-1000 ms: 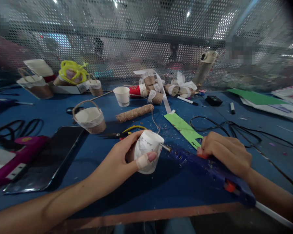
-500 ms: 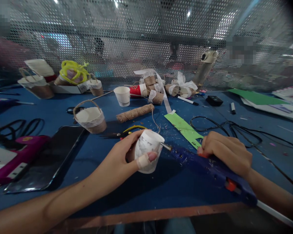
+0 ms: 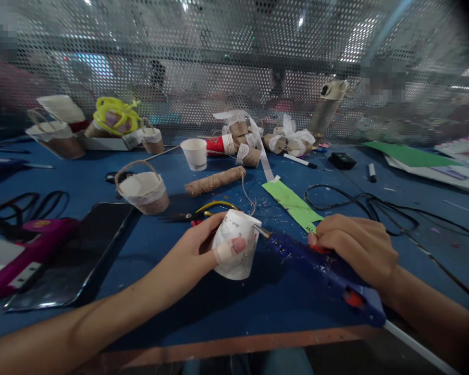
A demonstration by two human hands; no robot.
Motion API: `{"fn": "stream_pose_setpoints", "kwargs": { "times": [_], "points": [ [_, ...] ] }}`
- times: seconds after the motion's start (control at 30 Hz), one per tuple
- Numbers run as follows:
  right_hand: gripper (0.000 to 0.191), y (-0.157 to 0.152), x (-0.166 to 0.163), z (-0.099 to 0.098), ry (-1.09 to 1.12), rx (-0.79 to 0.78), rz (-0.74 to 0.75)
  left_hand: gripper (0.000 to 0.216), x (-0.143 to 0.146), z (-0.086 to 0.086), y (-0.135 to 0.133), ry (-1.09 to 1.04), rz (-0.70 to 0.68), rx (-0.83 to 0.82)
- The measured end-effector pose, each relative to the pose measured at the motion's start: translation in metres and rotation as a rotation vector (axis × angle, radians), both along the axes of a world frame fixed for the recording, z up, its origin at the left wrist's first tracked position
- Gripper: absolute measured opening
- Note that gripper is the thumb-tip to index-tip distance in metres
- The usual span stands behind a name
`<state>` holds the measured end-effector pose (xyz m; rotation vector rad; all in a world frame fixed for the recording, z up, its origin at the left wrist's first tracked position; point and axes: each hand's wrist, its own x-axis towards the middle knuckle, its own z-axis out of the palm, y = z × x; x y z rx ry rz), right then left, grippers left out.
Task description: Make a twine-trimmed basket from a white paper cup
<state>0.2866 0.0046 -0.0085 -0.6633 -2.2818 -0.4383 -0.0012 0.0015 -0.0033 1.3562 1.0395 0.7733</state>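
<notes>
Wrapped around a white paper cup (image 3: 240, 260) is my left hand (image 3: 203, 242), its bandaged thumb pressed on the cup's near side. The cup is tilted. My right hand (image 3: 355, 250) grips a blue glue gun (image 3: 316, 265) by its handle, with a white glue stick (image 3: 418, 346) coming out of the back end. The metal nozzle is at the cup's rim on the right; whether it touches cannot be made out. Just behind the cup lie scissors (image 3: 214, 205) with yellow handles. A green paper strip (image 3: 291, 203) lies beyond the glue gun.
A twine roll (image 3: 214, 180), a small twine-handled cup basket (image 3: 156, 200) and a white cup (image 3: 194, 154) stand farther back. On the left are a black phone (image 3: 74, 255) and a magenta tool (image 3: 47, 245). Black cables (image 3: 369, 200) cross the right. A perforated metal screen (image 3: 219, 62) closes the back.
The cup has turned slightly in my left hand, showing printed marks on its right side. My right hand and the glue gun have shifted a little left, the gun's back end swinging nearer.
</notes>
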Motion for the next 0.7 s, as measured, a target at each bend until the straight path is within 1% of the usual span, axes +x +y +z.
{"fn": "stream_pose_setpoints", "kwargs": {
  "times": [0.07,0.13,0.27,0.33,0.37,0.47,0.6,0.7],
  "points": [
    [0.022,-0.001,-0.002,0.003,-0.012,0.058,0.017,0.043,0.0,-0.001,0.001,-0.011,-0.01,-0.027],
    [0.022,-0.001,-0.004,0.004,-0.027,0.081,0.02,0.045,0.001,-0.002,0.001,-0.036,-0.012,-0.092],
    [0.022,0.002,0.0,0.001,-0.023,0.079,-0.008,0.048,0.001,-0.003,0.001,-0.2,-0.005,-0.269],
    [0.018,0.008,0.005,-0.001,0.035,0.05,-0.04,0.046,-0.001,-0.003,0.0,-0.269,0.002,-0.287],
    [0.015,0.012,0.009,-0.001,0.057,0.02,-0.062,0.044,-0.002,-0.003,0.0,-0.293,0.007,-0.281],
    [0.006,0.026,0.021,0.001,0.001,-0.121,-0.178,0.043,-0.005,-0.004,-0.001,-0.336,0.005,-0.269],
    [0.01,0.042,0.032,0.0,-0.084,-0.337,-0.31,0.043,-0.004,-0.001,-0.001,-0.355,-0.022,-0.254],
    [0.017,0.053,0.035,-0.007,-0.128,-0.449,-0.371,0.043,-0.004,0.002,-0.002,-0.344,-0.055,-0.256]
  ]
}}
